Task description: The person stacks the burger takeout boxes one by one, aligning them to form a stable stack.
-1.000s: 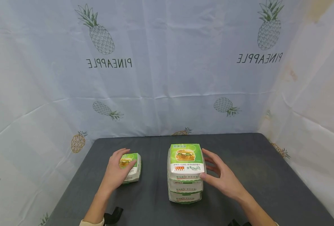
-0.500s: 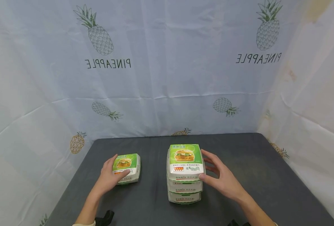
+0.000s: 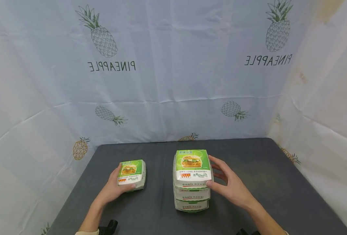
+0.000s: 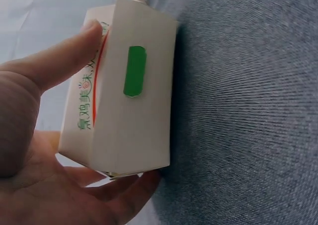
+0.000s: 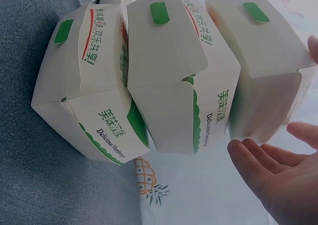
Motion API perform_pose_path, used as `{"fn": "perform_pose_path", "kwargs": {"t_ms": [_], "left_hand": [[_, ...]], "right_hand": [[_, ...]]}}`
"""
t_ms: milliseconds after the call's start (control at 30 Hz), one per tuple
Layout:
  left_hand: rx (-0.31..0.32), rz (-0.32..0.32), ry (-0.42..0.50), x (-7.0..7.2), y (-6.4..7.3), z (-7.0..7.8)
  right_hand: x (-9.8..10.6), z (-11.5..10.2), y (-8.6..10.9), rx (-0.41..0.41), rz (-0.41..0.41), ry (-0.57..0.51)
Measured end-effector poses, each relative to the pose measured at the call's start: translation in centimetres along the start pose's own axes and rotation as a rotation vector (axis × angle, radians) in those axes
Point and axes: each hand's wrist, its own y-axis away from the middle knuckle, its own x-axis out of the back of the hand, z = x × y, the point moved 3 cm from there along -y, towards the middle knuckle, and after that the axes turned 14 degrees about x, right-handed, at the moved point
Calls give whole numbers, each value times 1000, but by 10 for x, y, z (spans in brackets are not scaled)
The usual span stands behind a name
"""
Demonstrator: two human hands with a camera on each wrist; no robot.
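Note:
A burger box (image 3: 132, 173) with a green and white lid sits at the left of the dark table. My left hand (image 3: 112, 188) grips its left side. In the left wrist view, the thumb (image 4: 74, 56) lies along the box's front and the fingers (image 4: 124, 195) bend round its side. Farther right, three similar boxes form a stack, the top box (image 3: 193, 166) showing a burger picture. Beside that top box is my right hand (image 3: 232, 187), thumb near its front right corner, other fingers along the right side. The right wrist view shows loosely bent fingers (image 5: 263, 165) at the top box's side.
The dark cloth-covered table (image 3: 261, 163) has a white pineapple-print curtain (image 3: 167, 81) behind it and along both sides. A gap of table lies between the single box and the stack. Black straps (image 3: 109, 227) are on the wrists.
My left hand has moved down and left from over the single box to its left side, uncovering the lid, and now grips it. The right hand and the stack stay put.

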Motion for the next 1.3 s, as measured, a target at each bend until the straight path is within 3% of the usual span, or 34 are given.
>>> {"fn": "perform_pose_path", "kwargs": {"t_ms": [333,500,967,1300], "left_hand": [[25,48,8,-2,-1,4],[-4,89,2,-2,1,11],[-135,199,-31,0,23,59],[-214,229,6,2,41,93]], "right_hand": [[0,0,-1,20,-1,15],[0,1,-1,19,1,15],[0,-1,-1,35,0,21],[-1,0,-1,42,1,23]]}}
